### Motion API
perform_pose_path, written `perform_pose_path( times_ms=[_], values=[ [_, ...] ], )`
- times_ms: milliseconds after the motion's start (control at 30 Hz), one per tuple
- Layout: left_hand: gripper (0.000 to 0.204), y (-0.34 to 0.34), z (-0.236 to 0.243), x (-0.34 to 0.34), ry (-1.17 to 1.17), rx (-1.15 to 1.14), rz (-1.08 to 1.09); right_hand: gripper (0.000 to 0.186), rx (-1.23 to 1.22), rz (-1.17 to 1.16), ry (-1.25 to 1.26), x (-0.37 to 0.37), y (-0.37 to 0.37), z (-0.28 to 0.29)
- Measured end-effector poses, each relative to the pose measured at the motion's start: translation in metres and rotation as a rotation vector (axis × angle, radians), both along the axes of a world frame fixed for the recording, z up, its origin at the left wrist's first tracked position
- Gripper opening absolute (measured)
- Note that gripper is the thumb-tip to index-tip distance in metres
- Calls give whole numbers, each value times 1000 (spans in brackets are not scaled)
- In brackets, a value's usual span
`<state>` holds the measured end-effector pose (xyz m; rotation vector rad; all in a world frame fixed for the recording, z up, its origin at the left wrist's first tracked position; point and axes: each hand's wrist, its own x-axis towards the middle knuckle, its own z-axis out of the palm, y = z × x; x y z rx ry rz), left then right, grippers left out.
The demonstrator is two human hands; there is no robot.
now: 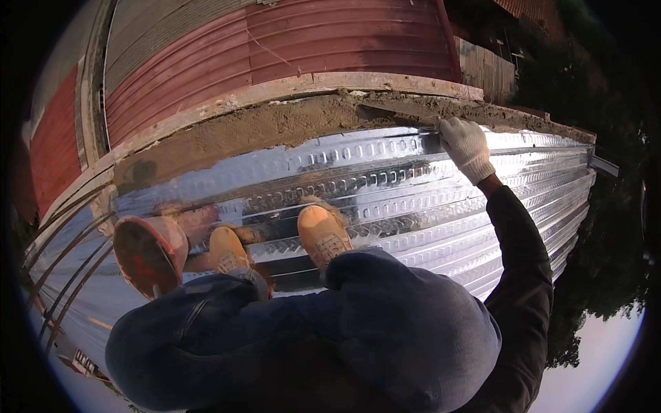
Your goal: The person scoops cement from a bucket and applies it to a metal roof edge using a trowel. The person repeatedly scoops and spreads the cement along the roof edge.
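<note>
My right hand (466, 148), in a pale knitted work glove, is closed on a trowel at the far right of the middle. The long, thin trowel blade (399, 113) lies against a band of wet grey-brown mortar (275, 124). Most of the handle is hidden by my fingers. This mortar runs along the far edge of shiny ribbed metal decking (413, 206), between the metal and a board (303, 85). On the left the mortar spreads wider and looks smoothed; around the blade it is rougher. My left hand does not show.
A reddish bucket (148, 255) stands on the decking left of my tan boots (322, 234). Bent rusty rods (69, 255) stick out at the left edge. Beyond the board rises a red corrugated metal surface (344, 41). The decking ends at the right, with dark trees (606, 227) past it.
</note>
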<state>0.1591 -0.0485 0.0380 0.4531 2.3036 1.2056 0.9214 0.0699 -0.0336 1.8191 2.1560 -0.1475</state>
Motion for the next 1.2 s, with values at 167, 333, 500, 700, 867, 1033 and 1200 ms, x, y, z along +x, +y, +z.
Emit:
perform_pose_path(
  times_ms=[167,333,500,700,867,1033,1200],
  values=[
    [71,-6,8,8,16,27,7,16,-82,-13,-79,-27,-12,13],
    [71,-9,0,13,-5,25,8,14,-121,-55,-59,-36,-44,15],
    [71,-11,-5,0,-9,29,20,23,-142,-98,-44,-52,-56,29],
    [71,-14,-4,-5,-8,41,30,17,-68,-118,48,-40,-45,70],
    [71,-11,-8,-1,-17,27,18,11,-6,-141,143,-46,-6,48],
    [71,-14,-8,-9,-10,34,33,9,-73,-10,79,-59,0,26],
    [71,-16,-9,-11,-22,18,43,10,-49,-51,106,-22,-18,41]
  ],
)
